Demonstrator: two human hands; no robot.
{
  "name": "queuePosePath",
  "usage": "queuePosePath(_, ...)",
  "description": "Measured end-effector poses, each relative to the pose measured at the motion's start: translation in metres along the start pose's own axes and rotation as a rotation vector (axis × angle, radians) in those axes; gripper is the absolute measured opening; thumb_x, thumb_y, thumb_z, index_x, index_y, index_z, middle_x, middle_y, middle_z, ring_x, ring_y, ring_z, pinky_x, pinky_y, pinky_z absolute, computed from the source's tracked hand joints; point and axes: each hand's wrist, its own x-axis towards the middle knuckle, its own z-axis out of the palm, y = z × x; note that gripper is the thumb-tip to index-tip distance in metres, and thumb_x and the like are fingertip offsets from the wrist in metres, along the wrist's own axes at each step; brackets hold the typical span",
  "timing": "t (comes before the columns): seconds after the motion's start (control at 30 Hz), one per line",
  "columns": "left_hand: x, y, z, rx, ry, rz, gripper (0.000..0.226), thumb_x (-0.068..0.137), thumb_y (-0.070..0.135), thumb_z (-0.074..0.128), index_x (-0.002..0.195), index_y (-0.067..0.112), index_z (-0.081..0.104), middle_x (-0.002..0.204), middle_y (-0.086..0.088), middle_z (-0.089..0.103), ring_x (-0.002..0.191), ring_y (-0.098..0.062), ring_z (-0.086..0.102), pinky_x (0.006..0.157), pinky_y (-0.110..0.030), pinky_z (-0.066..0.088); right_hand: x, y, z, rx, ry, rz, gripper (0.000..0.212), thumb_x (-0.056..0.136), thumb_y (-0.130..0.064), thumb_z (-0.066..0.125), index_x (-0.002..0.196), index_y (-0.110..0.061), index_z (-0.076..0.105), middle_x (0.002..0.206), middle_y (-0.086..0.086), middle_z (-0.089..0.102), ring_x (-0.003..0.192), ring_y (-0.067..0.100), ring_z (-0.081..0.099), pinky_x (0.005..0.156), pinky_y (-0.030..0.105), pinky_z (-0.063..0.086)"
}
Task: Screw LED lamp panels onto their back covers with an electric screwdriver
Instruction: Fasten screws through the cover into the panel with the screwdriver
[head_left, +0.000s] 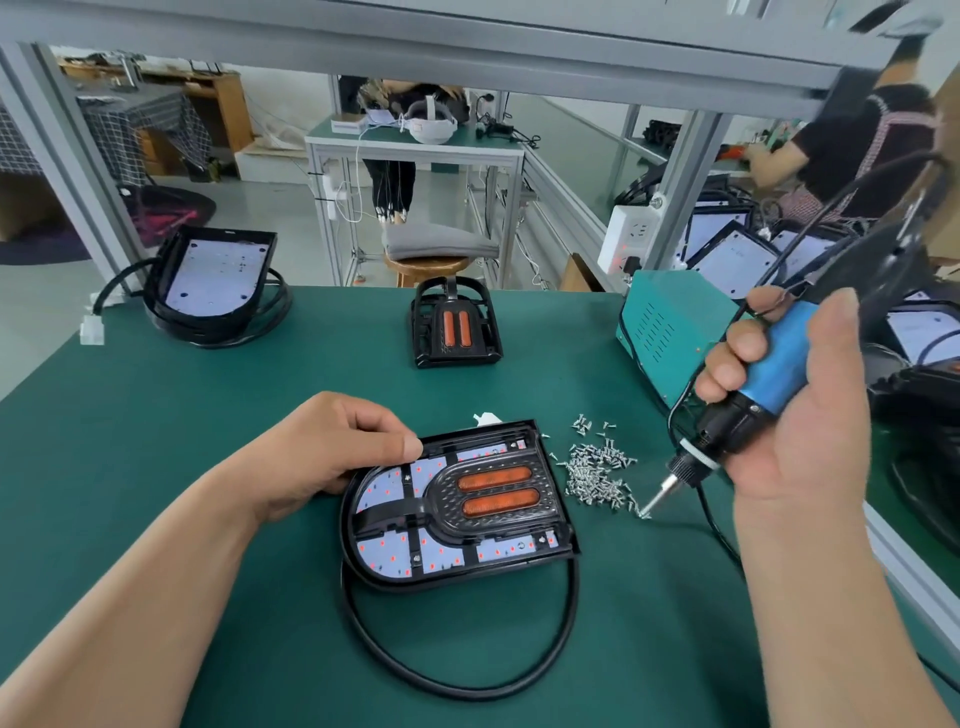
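A black lamp assembly (457, 512) lies on the green table, its white LED panel under a black frame with two orange strips. My left hand (332, 447) grips the assembly's far left edge, thumb on the rim. My right hand (779, 400) holds the blue electric screwdriver (748, 405), tilted down to the left. Its bit tip touches a screw at the near edge of the loose screw pile (597, 467), just right of the assembly. A black cable (457, 686) loops from the assembly toward me.
A second black frame with orange strips (456, 325) sits at the table's far middle. A back cover with a white panel and coiled cable (218, 283) is at far left. A teal power box (670, 327) and stacked panels (737, 257) stand at right. A person works at far right.
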Motion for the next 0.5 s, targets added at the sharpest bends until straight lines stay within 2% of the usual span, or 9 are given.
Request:
queuePosePath(0.13, -0.001, 0.002, 0.001, -0.021, -0.004, -0.003, 0.053, 0.061, 0.054, 0.089, 0.091, 0.011, 0.08, 0.082, -0.014, 0.073, 0.073, -0.025, 0.055, 0.061, -0.03, 0.035, 0.008, -0.012, -0.014, -0.154, 0.119, -0.027, 0.029, 0.105, -0.048, 0.06, 0.104, -0.019, 0.059, 0.079, 0.0, 0.053, 0.06, 0.017, 0.049, 0.056, 0.028, 0.046)
queuePosePath(0.2, -0.001, 0.003, 0.002, -0.024, -0.008, 0.004, 0.054, 0.061, 0.053, 0.089, 0.091, 0.01, 0.08, 0.082, -0.015, 0.074, 0.069, -0.024, 0.058, 0.059, -0.027, 0.04, 0.012, -0.018, -0.02, -0.256, 0.187, -0.025, 0.026, 0.096, -0.039, 0.071, 0.103, -0.017, 0.06, 0.075, 0.004, 0.058, 0.056, 0.02, 0.052, 0.054, 0.028, 0.047)
queuePosePath(0.3, -0.002, 0.004, 0.002, -0.032, -0.02, 0.011, 0.053, 0.061, 0.052, 0.089, 0.09, 0.009, 0.08, 0.081, -0.013, 0.075, 0.064, -0.02, 0.063, 0.056, -0.023, 0.047, 0.016, -0.021, -0.029, -0.385, 0.205, 0.011, 0.028, 0.081, -0.027, 0.07, 0.104, -0.018, 0.058, 0.075, 0.007, 0.061, 0.056, 0.022, 0.056, 0.052, 0.03, 0.05)
queuePosePath(0.37, -0.002, 0.004, 0.002, -0.036, -0.025, 0.007, 0.053, 0.062, 0.052, 0.089, 0.09, 0.009, 0.08, 0.081, -0.013, 0.075, 0.066, -0.021, 0.063, 0.06, -0.026, 0.047, 0.016, -0.019, -0.032, -0.525, 0.181, 0.027, 0.024, 0.082, -0.021, 0.068, 0.104, -0.022, 0.058, 0.077, 0.005, 0.062, 0.059, 0.021, 0.059, 0.057, 0.035, 0.052)
queuePosePath(0.43, -0.002, 0.004, 0.001, -0.041, -0.021, 0.002, 0.054, 0.062, 0.052, 0.089, 0.091, 0.008, 0.08, 0.082, -0.015, 0.075, 0.068, -0.024, 0.062, 0.063, -0.029, 0.046, 0.015, -0.015, -0.033, -0.759, 0.142, 0.037, 0.022, 0.089, -0.027, 0.07, 0.108, -0.028, 0.061, 0.079, 0.0, 0.068, 0.066, 0.019, 0.066, 0.066, 0.042, 0.056)
queuePosePath(0.5, -0.003, 0.004, 0.001, -0.042, -0.016, -0.002, 0.055, 0.062, 0.053, 0.089, 0.092, 0.008, 0.08, 0.084, -0.017, 0.075, 0.071, -0.025, 0.061, 0.065, -0.03, 0.043, 0.015, -0.011, -0.034, -1.0, 0.102, 0.048, 0.022, 0.09, -0.042, 0.072, 0.109, -0.037, 0.062, 0.084, -0.005, 0.074, 0.07, 0.015, 0.071, 0.071, 0.041, 0.058)
